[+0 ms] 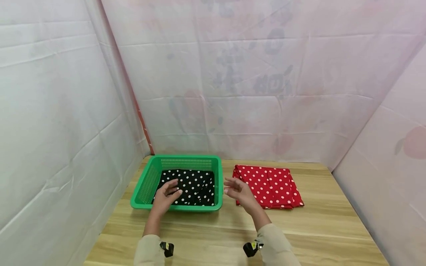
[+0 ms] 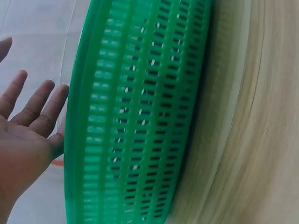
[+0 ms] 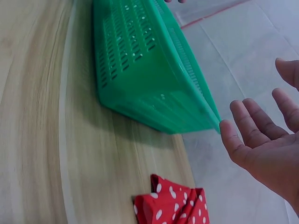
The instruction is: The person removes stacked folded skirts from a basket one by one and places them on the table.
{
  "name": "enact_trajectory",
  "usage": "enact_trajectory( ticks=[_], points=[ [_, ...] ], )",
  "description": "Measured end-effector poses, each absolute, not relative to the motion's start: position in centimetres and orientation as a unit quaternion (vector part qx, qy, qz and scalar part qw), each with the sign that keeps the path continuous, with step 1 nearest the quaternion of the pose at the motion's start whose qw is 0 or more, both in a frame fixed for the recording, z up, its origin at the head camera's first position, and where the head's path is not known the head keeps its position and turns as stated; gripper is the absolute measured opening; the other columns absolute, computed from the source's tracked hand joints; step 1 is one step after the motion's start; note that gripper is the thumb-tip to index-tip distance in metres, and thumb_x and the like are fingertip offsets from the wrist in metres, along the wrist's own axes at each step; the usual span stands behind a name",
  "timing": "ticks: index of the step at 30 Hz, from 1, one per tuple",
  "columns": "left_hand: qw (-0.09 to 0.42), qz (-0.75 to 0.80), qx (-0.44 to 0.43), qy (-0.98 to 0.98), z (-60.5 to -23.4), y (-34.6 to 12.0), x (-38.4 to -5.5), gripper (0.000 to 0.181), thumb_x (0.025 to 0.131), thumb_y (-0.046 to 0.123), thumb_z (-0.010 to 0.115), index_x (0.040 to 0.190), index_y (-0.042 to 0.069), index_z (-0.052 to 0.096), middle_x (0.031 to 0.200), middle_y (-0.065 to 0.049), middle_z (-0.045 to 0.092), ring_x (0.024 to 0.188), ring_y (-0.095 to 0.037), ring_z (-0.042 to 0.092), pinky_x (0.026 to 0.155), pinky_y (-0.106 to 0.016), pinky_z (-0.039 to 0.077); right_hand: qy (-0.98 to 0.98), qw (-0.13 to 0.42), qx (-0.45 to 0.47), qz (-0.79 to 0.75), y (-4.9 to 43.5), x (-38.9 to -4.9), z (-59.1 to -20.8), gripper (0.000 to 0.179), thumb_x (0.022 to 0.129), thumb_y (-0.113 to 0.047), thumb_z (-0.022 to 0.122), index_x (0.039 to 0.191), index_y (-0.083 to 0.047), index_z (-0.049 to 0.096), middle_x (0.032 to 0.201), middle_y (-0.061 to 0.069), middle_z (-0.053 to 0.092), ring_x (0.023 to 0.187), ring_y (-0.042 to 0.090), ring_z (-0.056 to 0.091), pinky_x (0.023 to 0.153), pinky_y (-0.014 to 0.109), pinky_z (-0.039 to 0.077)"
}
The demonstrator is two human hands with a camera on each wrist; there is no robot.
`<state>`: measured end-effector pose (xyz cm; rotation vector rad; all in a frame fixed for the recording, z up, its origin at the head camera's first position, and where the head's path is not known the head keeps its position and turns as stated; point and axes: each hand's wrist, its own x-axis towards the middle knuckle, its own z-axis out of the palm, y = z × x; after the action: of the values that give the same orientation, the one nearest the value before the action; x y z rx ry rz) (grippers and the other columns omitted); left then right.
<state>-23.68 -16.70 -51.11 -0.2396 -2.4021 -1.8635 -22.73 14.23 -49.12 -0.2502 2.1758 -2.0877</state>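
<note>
A green plastic basket (image 1: pixel 139 197) with slotted sides stands on the left of the table. Inside it lies a folded black cloth with white dots (image 1: pixel 189 183). Over the basket's near side hovers my left hand (image 1: pixel 164 195), its fingers loosely bent and nothing held. My right hand (image 1: pixel 241 192) is between the basket and a folded red cloth with white dots (image 1: pixel 271 186), overlapping the cloth's left edge in the head view. In the right wrist view its fingers (image 3: pixel 247 123) are spread, and the palm holds nothing.
The wooden table (image 1: pixel 213 229) reaches back to a pale printed sheet (image 1: pixel 233 92). More sheeting hangs at the left (image 1: pixel 60 129) and the right (image 1: pixel 392 147). Each sleeve carries a small black camera at the wrist.
</note>
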Motion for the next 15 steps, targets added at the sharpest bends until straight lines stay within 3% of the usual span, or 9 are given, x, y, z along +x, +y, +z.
enact_trajectory(
  ticks=[8, 15],
  points=[
    [-0.018, -0.602, -0.060, -0.796, -50.8, -18.2, -24.0, 0.052, 0.087, 0.020, 0.068, 0.133, 0.007, 0.048, 0.132, -0.022, 0.045, 0.116, -0.038, 0.046, 0.090, -0.045, 0.044, 0.705, 0.103, -0.117, -0.692, 12.3, -24.1, -49.0, 0.051, 0.089, -0.001, 0.059, 0.136, 0.002, 0.041, 0.126, 0.024, 0.048, 0.114, 0.040, 0.048, 0.090, 0.049, 0.044],
    [-0.008, -0.602, -0.032, -0.798, -51.1, -19.4, -25.1, 0.055, 0.086, 0.026, 0.068, 0.134, 0.008, 0.048, 0.133, -0.023, 0.044, 0.119, -0.038, 0.044, 0.095, -0.049, 0.038, 0.695, 0.125, -0.111, -0.699, 10.0, -25.2, -49.2, 0.052, 0.090, -0.009, 0.060, 0.138, -0.003, 0.040, 0.127, 0.020, 0.046, 0.111, 0.033, 0.052, 0.092, 0.052, 0.041]
  ],
)
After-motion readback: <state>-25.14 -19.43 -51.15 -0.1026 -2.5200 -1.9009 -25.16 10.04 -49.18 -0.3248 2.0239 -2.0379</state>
